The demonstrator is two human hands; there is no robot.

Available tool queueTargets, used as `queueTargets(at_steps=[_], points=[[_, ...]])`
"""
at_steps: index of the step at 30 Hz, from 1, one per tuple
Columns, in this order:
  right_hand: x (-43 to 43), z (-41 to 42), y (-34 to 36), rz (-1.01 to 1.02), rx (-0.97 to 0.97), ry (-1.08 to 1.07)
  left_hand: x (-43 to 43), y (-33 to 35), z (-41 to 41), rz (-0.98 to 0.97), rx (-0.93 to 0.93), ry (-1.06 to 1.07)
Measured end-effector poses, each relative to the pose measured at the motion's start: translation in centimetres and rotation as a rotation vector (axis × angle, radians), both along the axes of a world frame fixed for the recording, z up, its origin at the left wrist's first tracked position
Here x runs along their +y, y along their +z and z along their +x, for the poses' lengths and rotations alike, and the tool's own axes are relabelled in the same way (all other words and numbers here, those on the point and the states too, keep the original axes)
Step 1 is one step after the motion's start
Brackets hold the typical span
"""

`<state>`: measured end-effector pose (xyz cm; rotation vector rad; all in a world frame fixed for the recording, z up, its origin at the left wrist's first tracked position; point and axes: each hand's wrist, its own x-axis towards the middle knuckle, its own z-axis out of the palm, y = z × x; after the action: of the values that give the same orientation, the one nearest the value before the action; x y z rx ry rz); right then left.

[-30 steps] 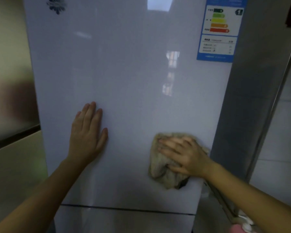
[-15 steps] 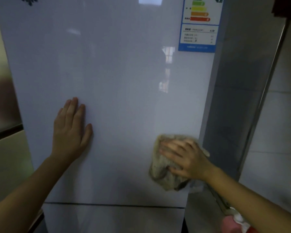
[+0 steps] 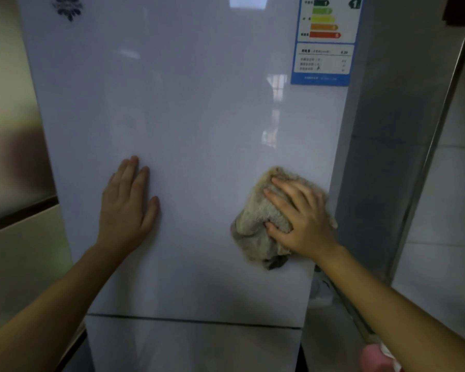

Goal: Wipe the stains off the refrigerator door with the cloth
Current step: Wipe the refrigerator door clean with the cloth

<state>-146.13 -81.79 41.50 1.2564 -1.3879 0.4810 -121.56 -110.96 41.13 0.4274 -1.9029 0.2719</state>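
While the right hand (image 3: 301, 218) pressed the cloth (image 3: 255, 226) flat against the refrigerator door (image 3: 199, 116), its fingers lay spread and nearly straight over the bunched fabric, thumb set against a fold. Most of the cloth stuck out beyond the fingertips and below the thumb. The left hand (image 3: 126, 205) rested open on the door, well off to the other side, fingers together, bracing. No stain showed plainly on the glossy panel, so the wiping was best judged by touch and glare. To do it well, the palm probably needed even pressure and overlapping strokes away from the door edge behind the knuckles. The loose lower corner looked likely to drag, and the energy label (image 3: 325, 41) far above the fingers was best avoided.
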Motion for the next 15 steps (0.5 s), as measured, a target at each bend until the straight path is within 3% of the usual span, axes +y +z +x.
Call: queueTargets(at_steps=[5,11,15], points=[[-0.6,0.4,-2.9,0.206,0.112,0.054,-0.3,0.2,0.7,-0.03,-0.02,-0.012],[-2.7,1.6,3.4,-0.028,0.032,0.047,-2.6,-0.4,2.4,-0.066,0.019,0.018],[-5.8,4.2,2.8,-0.044,0.04,0.059,-4.9,-1.8,4.5,0.013,0.031,0.065]])
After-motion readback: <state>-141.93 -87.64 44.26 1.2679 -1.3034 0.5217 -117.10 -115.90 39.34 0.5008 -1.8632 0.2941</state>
